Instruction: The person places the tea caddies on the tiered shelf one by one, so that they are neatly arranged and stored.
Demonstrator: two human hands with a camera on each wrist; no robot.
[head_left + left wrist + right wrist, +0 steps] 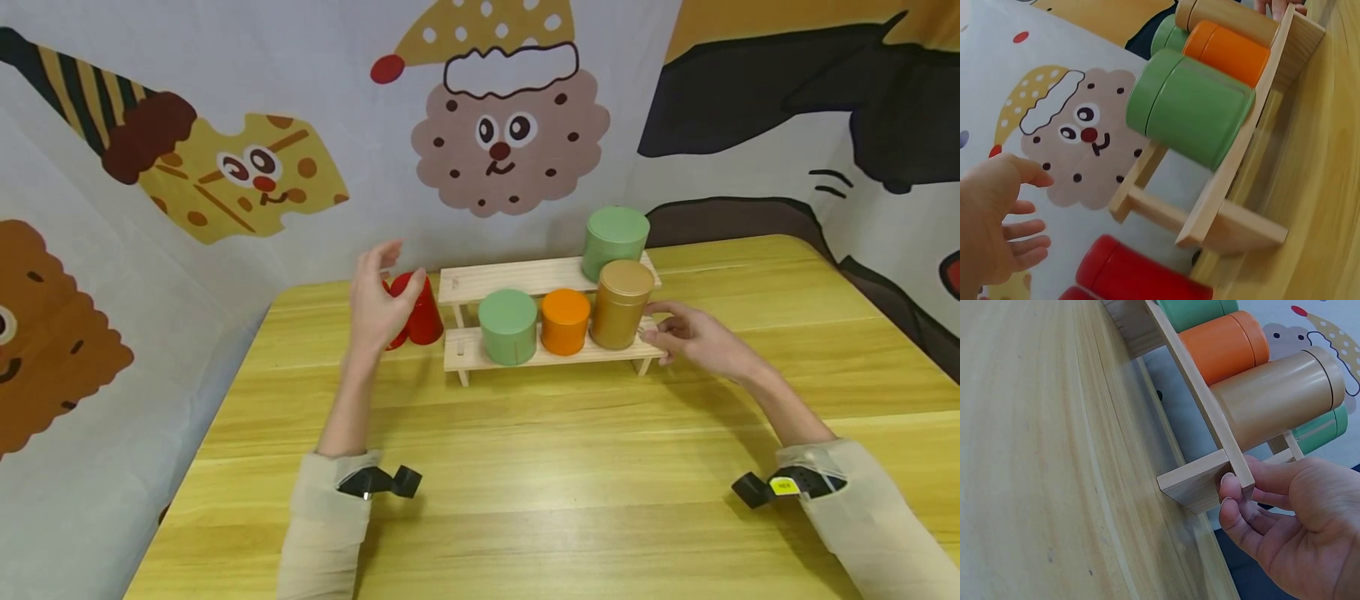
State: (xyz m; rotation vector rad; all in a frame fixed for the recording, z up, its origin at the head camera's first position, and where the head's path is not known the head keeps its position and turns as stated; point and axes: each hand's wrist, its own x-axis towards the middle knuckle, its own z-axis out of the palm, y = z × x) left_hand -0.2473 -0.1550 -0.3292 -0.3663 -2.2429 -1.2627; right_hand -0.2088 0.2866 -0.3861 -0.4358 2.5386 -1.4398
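Observation:
My right hand (701, 340) pinches the right end of the lower board of a two-step wooden shelf (1235, 459), thumb above and fingertips beneath. On that lower step stand a green canister (509, 329), an orange canister (566, 323) and a taller gold canister (619, 308), which is closest to this hand. Another green canister (613, 242) occupies the upper step's right end. My left hand (375, 310), holding nothing, is raised by two red canisters with fingers spread; it partly hides them in the head view. The nearer red canister (1141, 269) lies below that hand in the left wrist view.
The shelf is at the back of a wood-grain table (540, 483), before a cloth backdrop (360, 167) printed with cartoon biscuits. Both red canisters are just left of the shelf. Each wrist wears a small black camera.

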